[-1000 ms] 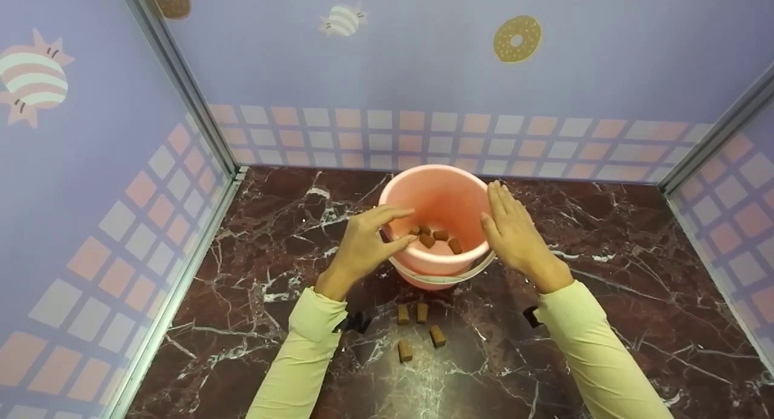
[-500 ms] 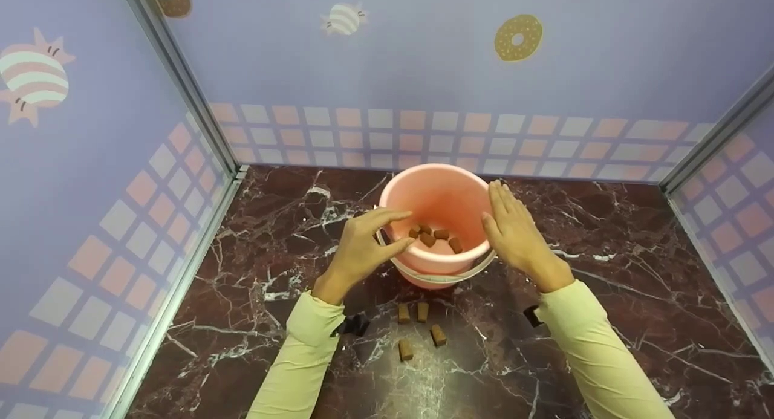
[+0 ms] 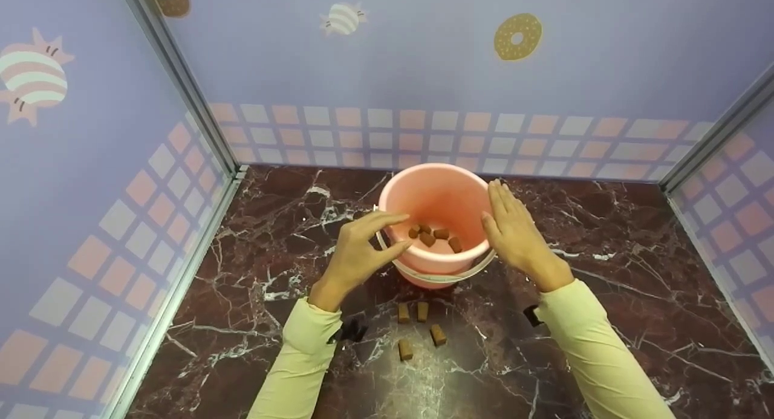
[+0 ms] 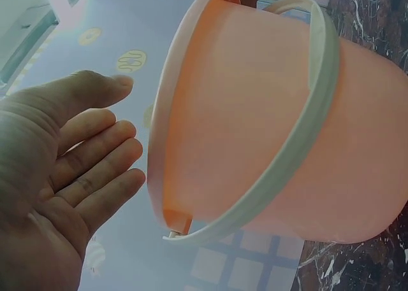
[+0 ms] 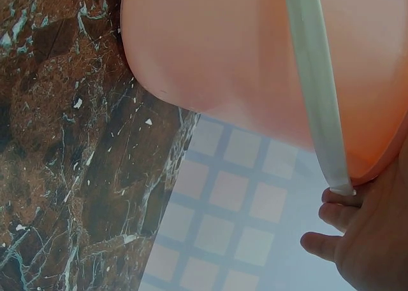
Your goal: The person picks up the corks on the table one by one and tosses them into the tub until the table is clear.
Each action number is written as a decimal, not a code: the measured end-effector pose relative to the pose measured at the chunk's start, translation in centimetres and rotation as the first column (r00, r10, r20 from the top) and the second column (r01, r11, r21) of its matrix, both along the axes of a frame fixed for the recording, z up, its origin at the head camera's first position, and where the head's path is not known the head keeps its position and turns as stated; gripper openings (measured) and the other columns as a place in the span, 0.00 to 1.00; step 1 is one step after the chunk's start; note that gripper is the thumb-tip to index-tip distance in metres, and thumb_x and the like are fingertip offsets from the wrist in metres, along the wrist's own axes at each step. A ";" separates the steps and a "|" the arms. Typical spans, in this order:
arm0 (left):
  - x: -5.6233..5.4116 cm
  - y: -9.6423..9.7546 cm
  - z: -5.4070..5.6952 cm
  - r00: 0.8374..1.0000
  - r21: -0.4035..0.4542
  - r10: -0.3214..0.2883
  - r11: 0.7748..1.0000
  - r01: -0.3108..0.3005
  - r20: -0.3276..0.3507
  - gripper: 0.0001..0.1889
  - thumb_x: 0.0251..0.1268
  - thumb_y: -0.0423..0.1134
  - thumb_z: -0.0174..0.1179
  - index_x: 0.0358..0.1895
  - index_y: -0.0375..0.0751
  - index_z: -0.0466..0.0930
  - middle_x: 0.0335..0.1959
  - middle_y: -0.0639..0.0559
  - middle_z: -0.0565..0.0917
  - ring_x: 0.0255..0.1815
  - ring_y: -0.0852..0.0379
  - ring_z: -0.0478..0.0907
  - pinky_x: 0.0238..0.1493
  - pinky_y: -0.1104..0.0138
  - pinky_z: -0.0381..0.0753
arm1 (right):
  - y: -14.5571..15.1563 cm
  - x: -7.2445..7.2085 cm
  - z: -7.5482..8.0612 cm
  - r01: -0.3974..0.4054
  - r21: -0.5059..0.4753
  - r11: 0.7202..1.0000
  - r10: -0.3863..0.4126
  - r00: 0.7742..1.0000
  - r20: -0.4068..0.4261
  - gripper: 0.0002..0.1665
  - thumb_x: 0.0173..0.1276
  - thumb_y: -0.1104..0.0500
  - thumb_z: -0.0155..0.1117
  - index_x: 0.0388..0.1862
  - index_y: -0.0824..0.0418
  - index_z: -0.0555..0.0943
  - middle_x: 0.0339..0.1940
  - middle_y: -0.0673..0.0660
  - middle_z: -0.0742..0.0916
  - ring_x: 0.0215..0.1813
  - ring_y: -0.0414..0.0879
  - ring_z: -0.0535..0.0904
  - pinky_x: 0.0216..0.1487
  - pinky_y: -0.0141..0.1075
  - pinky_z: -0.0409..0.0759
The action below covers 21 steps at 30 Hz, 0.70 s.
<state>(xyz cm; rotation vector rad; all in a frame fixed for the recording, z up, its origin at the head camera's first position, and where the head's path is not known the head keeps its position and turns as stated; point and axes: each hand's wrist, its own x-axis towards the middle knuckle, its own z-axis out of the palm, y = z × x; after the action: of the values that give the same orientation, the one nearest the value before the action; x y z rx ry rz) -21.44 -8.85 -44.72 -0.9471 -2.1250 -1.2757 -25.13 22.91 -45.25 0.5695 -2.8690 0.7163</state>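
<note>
Walls: lilac panels with a checked band and doughnut and sweet prints fill the upper half of the head view and run down both sides; they box me in but block nothing.
Desk [image 3: 254,237]: dark red marble, lower half of the frame, carrying everything here.
Bucket [image 3: 436,195]: pink, upright, at the centre of the head view, its pale handle [image 3: 444,278] lying down against the near side.
My right hand [image 3: 514,234]: right of centre, fingers straight and together, palm flat by the bucket's right wall; the right wrist view shows the fingertips at the rim where the handle ends, touching or nearly so.
My left hand [image 3: 361,246]: left of centre, fingers relaxed and apart, thumb and forefinger spread toward the rim, holding nothing; the left wrist view shows a gap between palm and bucket.
Step, as I judge it: both hands bracket the bucket without gripping it.
Next move, as I judge it: the left palm has to meet the wall opposite the right one, with even pressure so the bucket does not tip.
Blocks in the bucket [image 3: 434,234]: several small brown pieces on its floor.
Blocks on the desk [image 3: 418,328]: four more brown pieces lower centre, between my sleeves, just in front of the bucket; they lie in the way if it slides toward me.
</note>
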 end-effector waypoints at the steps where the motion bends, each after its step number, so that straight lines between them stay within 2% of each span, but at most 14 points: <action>1: 0.1 0.0 0.0 1.000 0.002 0.002 1.000 -0.002 -0.003 0.22 0.56 0.31 0.80 0.55 0.30 0.88 0.52 0.39 0.90 0.53 0.45 0.88 0.66 0.59 0.82 | 0.0 0.0 0.0 -0.001 0.000 1.000 0.001 1.000 0.000 0.38 0.87 0.54 0.41 0.84 0.76 0.49 0.86 0.72 0.54 0.86 0.67 0.45 0.85 0.58 0.41; 15: 1.2 -0.8 -0.4 1.000 0.038 0.023 0.999 -0.022 -0.019 0.23 0.54 0.29 0.81 0.55 0.31 0.88 0.53 0.41 0.90 0.55 0.44 0.88 0.65 0.57 0.83 | 0.1 -0.1 0.0 0.008 -0.004 1.000 -0.008 1.000 0.026 0.39 0.87 0.52 0.39 0.85 0.74 0.47 0.87 0.71 0.53 0.87 0.66 0.43 0.85 0.57 0.40; 21: 1.7 -1.0 -0.8 1.000 0.048 0.024 0.999 -0.024 0.004 0.23 0.55 0.30 0.81 0.55 0.32 0.88 0.53 0.41 0.90 0.56 0.44 0.87 0.66 0.58 0.82 | 0.0 -0.2 -0.1 0.004 -0.002 1.000 -0.004 1.000 0.025 0.40 0.87 0.52 0.39 0.85 0.75 0.47 0.87 0.72 0.53 0.87 0.66 0.43 0.85 0.58 0.40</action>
<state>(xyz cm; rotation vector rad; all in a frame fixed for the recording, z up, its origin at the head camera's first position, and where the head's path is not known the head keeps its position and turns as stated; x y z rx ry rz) -19.71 -9.88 -45.50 -0.8976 -2.0922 -1.3115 -25.28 22.94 -45.32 0.5578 -2.8911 0.7314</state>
